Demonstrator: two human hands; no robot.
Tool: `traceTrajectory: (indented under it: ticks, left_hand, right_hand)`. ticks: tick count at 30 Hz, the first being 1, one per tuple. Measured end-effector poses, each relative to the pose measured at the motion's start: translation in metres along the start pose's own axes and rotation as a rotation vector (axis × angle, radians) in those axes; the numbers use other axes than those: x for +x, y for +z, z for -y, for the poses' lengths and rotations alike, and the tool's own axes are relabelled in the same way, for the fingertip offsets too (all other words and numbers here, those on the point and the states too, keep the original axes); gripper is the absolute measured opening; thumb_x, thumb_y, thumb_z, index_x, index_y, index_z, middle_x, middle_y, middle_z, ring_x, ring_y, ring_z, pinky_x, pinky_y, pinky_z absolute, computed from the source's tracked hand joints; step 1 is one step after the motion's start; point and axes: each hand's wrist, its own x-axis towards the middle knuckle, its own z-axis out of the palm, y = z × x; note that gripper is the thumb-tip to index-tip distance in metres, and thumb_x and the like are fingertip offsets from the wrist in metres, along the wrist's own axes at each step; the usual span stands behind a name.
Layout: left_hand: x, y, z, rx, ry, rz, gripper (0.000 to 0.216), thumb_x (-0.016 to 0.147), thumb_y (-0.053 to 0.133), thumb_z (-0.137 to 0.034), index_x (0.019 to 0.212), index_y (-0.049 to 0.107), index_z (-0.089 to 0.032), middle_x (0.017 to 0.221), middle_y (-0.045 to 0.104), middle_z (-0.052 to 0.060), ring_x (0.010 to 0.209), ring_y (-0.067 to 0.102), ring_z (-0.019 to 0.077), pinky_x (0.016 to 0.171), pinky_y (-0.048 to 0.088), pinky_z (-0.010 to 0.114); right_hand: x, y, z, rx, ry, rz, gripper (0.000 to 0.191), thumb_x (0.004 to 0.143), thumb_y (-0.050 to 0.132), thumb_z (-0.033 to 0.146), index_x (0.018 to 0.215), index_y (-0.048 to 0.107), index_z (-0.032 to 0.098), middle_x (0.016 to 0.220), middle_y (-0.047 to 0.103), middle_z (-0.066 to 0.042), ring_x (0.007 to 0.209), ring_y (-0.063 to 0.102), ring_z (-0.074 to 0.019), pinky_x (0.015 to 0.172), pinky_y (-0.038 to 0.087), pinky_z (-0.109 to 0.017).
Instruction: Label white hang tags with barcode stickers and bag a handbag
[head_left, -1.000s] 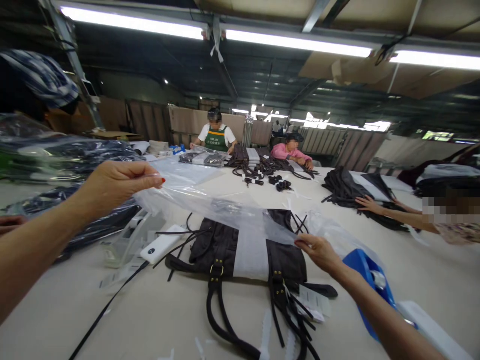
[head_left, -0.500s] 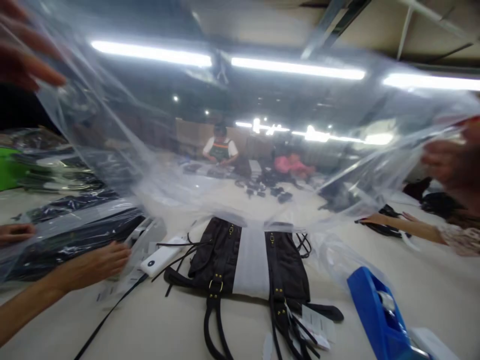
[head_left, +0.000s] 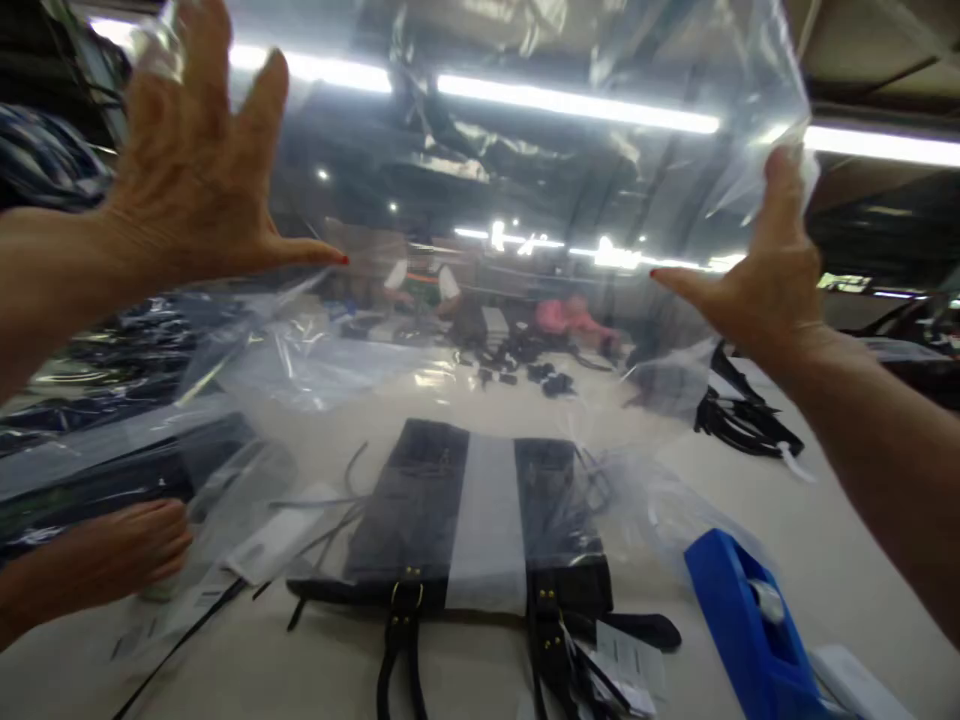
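A large clear plastic bag (head_left: 480, 190) is spread upright before me, its lower part lying over a dark handbag (head_left: 405, 480). My left hand (head_left: 199, 170) is raised at the upper left against the plastic, fingers spread and thumb pointing inward. On the other side my right hand (head_left: 772, 250) touches the bag's edge, fingers up and thumb stretched inward; plastic partly covers its fingertips. Neither hand is closed. Around the handbag's middle runs a white paper band (head_left: 487, 520). Its dark straps (head_left: 401, 650) hang toward me, and paper tags (head_left: 630, 660) lie beside them.
A blue tape dispenser (head_left: 754, 620) stands at the lower right. Another person's hand (head_left: 142, 545) is at the lower left, near a white device (head_left: 270, 545) with a cable. Dark straps (head_left: 750, 420) lie at right. Two people are across the table, seen through the plastic.
Both my hands have moved inward and come fully into view, with the plastic now more upright and its lower part over the handbag. The neighbour's hand at left has drawn back.
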Motion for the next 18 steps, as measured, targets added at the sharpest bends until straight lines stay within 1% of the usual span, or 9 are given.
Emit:
traceTrajectory:
  ticks: [2,3,4,6,8,11,14,16,18]
  left_hand:
    - [0.01,0.031,0.011,0.363,0.155,-0.071,0.114,0.06,0.063,-0.066,0.141,0.003,-0.013,0.149,-0.013,0.01,0.132,-0.01,0.0391,0.102,-0.003,0.057]
    - [0.014,0.048,0.019,0.484,0.193,-0.067,0.114,0.062,0.058,-0.069,0.14,0.004,-0.007,0.147,-0.013,0.017,0.131,-0.007,0.0419,0.1,0.001,0.059]
    - [0.018,0.066,0.029,0.531,0.192,-0.028,0.112,0.064,0.055,-0.069,0.139,0.004,-0.004,0.145,-0.011,0.022,0.131,-0.006,0.0433,0.098,0.004,0.059]
    - [0.024,0.106,0.049,0.541,0.13,0.053,0.108,0.068,0.057,-0.064,0.139,0.004,-0.003,0.144,-0.01,0.027,0.131,-0.004,0.0433,0.099,0.005,0.057]
    - [0.028,0.148,0.069,0.523,0.077,0.111,0.105,0.068,0.064,-0.055,0.139,0.005,-0.005,0.145,-0.01,0.027,0.131,-0.004,0.0417,0.102,0.003,0.054]
    - [0.029,0.211,0.094,0.424,0.003,0.164,0.102,0.068,0.07,-0.043,0.14,0.007,-0.007,0.145,-0.011,0.025,0.132,-0.004,0.0401,0.104,0.001,0.051]
    - [0.024,0.269,0.115,0.303,-0.038,0.2,0.098,0.07,0.071,-0.034,0.14,0.008,-0.008,0.146,-0.011,0.024,0.133,-0.004,0.039,0.104,-0.002,0.052]
    - [0.018,0.303,0.128,0.257,-0.049,0.222,0.091,0.073,0.069,-0.029,0.14,0.01,-0.007,0.146,-0.011,0.023,0.133,-0.005,0.0367,0.105,-0.004,0.051]
    - [0.012,0.334,0.141,0.229,-0.077,0.251,0.089,0.074,0.067,-0.027,0.14,0.011,-0.008,0.146,-0.011,0.022,0.133,-0.005,0.037,0.105,-0.004,0.051]
  right_hand:
    - [-0.011,0.041,-0.019,-0.101,-0.03,0.081,0.107,0.068,0.066,0.052,0.138,0.01,-0.007,0.145,0.013,-0.024,0.135,0.008,-0.0324,0.111,0.013,-0.04]
    - [-0.016,0.063,-0.027,-0.133,-0.044,0.109,0.104,0.07,0.064,0.051,0.138,0.01,-0.007,0.145,0.013,-0.024,0.135,0.008,-0.0325,0.112,0.012,-0.041]
    - [-0.022,0.084,-0.034,-0.156,-0.054,0.137,0.102,0.072,0.063,0.05,0.138,0.01,-0.006,0.145,0.013,-0.024,0.135,0.008,-0.0323,0.111,0.011,-0.041]
    - [-0.034,0.127,-0.045,-0.179,-0.051,0.196,0.099,0.073,0.061,0.049,0.138,0.01,-0.006,0.144,0.015,-0.025,0.135,0.009,-0.0322,0.111,0.012,-0.043]
    - [-0.044,0.169,-0.053,-0.179,-0.023,0.249,0.1,0.072,0.061,0.049,0.138,0.008,-0.004,0.144,0.015,-0.025,0.134,0.009,-0.0333,0.109,0.012,-0.047]
    - [-0.06,0.231,-0.062,-0.156,0.016,0.309,0.094,0.075,0.057,0.048,0.139,0.006,0.001,0.144,0.014,-0.024,0.134,0.009,-0.0341,0.107,0.013,-0.052]
    - [-0.079,0.289,-0.073,-0.145,0.035,0.345,0.084,0.08,0.051,0.043,0.139,0.008,0.002,0.144,0.014,-0.023,0.135,0.008,-0.0324,0.107,0.012,-0.051]
    - [-0.094,0.325,-0.079,-0.165,0.058,0.375,0.085,0.078,0.053,0.042,0.139,0.009,0.0,0.144,0.015,-0.024,0.134,0.009,-0.0329,0.107,0.011,-0.051]
    - [-0.113,0.357,-0.084,-0.18,0.088,0.431,0.092,0.074,0.059,0.04,0.138,0.009,-0.002,0.143,0.015,-0.026,0.134,0.009,-0.0344,0.107,0.011,-0.051]
